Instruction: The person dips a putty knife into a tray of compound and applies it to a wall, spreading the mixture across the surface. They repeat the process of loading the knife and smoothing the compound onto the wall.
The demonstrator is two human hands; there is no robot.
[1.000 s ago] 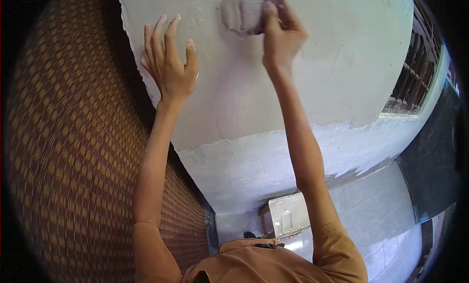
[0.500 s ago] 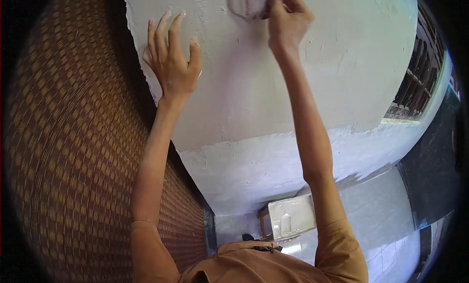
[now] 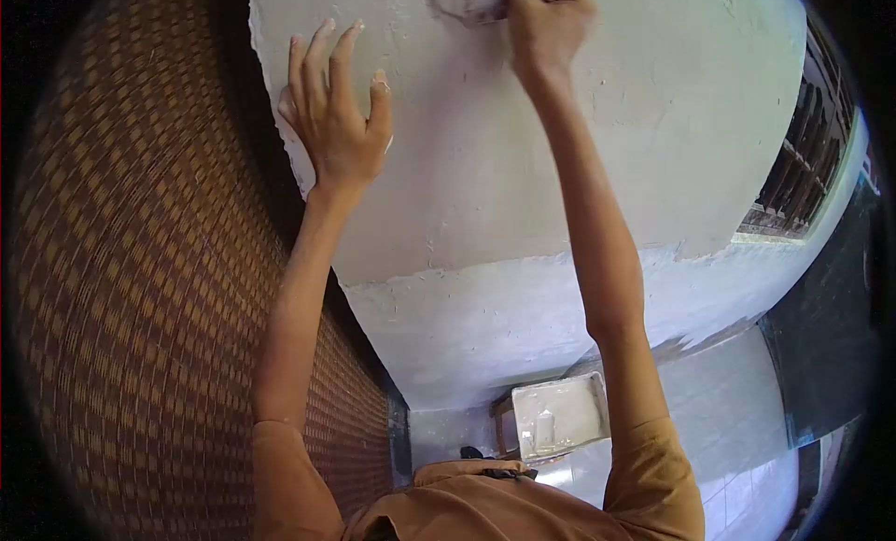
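My left hand (image 3: 338, 121) lies on the pale plastered wall (image 3: 448, 196) near its ragged left edge. Its fingers are spread, and white paste sticks to their tips. Up at the top of the view, my right hand (image 3: 549, 28) is closed around a plastering trowel (image 3: 481, 0). The trowel's flat, shiny blade is against the wall and smeared by motion; its upper part is cut off by the frame. Fresh-looking plaster covers the upper wall and ends in an uneven line above a whiter lower band.
A shallow tray (image 3: 560, 418) with white paste rests on a wooden support (image 3: 504, 427) near my body. Brown woven matting (image 3: 159, 289) runs along the left. A barred window opening (image 3: 798, 168) and a dark panel (image 3: 826, 326) are at the right, above a tiled floor (image 3: 723, 401).
My right hand and the trowel have shifted slightly up and left. My left hand stays spread on the wall; the whole view has moved a little.
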